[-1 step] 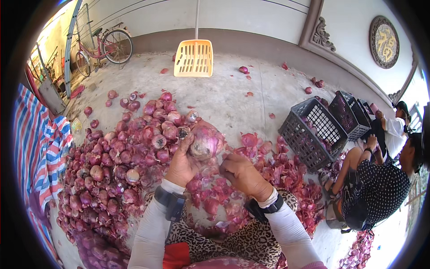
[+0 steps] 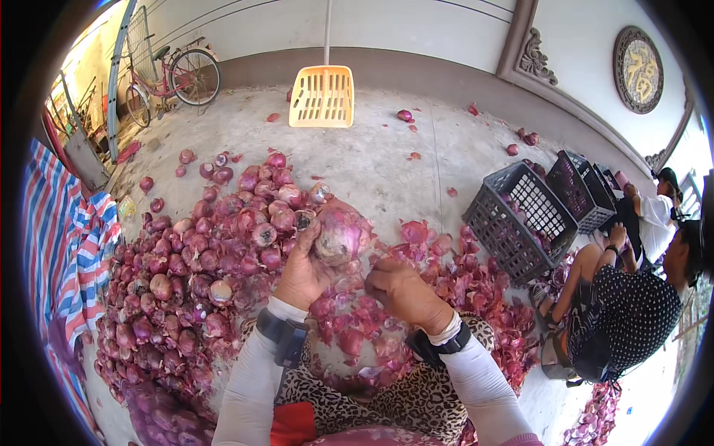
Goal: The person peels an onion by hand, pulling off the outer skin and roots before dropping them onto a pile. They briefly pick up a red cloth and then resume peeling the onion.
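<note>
My left hand is wrapped round a large red onion, held up over the middle of the floor. Its purple side faces right, and a pale, dark-stained patch turns toward me. My right hand is just right of and below the onion, apart from it, with fingers curled in and closed. Whatever those fingers hold, if anything, is hidden. Left of my hands spreads a big heap of red onions. Loose onion skins cover the floor beneath my hands and to the right.
Black plastic crates with onions stand at the right. Beyond my right arm sits a person in a dotted top, with another person farther back. A yellow slotted shovel leans at the wall. A striped tarp borders the heap; a bicycle stands behind.
</note>
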`<state>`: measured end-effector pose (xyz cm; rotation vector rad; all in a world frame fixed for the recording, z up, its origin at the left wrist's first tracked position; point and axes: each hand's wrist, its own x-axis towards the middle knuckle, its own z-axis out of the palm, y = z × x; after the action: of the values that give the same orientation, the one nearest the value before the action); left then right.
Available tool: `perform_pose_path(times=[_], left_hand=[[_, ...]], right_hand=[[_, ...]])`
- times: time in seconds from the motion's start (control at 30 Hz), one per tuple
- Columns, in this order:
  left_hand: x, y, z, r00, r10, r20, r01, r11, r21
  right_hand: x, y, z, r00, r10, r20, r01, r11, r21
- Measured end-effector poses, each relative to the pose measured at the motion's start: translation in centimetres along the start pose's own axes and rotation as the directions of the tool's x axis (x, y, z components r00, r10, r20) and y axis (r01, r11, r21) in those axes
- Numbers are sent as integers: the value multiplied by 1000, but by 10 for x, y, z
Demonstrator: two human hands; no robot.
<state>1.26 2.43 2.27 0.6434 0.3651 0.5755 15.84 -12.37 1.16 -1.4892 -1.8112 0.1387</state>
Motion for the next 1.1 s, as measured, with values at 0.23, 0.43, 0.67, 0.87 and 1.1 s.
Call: perform_pose_path(times=[0.23,0.43,0.67,0.87,1.1], left_hand=[[-3,8,2,997,11,73,-5,997,-83],[-4,1,1,999,0,33,0,1000,7],[-4,-6,11,994,-72,82,67,996,58],[-1,-9,3,993,-89,82,86,995,45],[0,-5,1,986,-128,110,121,991,63]], right_hand=[[3,-6,-2,998,59,-33,-62,992,-107],[15,-31,-24,906,264,-332,-202,957,210],[13,-26,-22,935,102,-339,-72,992,101],[12,-27,-18,932,116,-344,-93,992,84],[9,-22,-12,933,32,-359,-16,999,47]])
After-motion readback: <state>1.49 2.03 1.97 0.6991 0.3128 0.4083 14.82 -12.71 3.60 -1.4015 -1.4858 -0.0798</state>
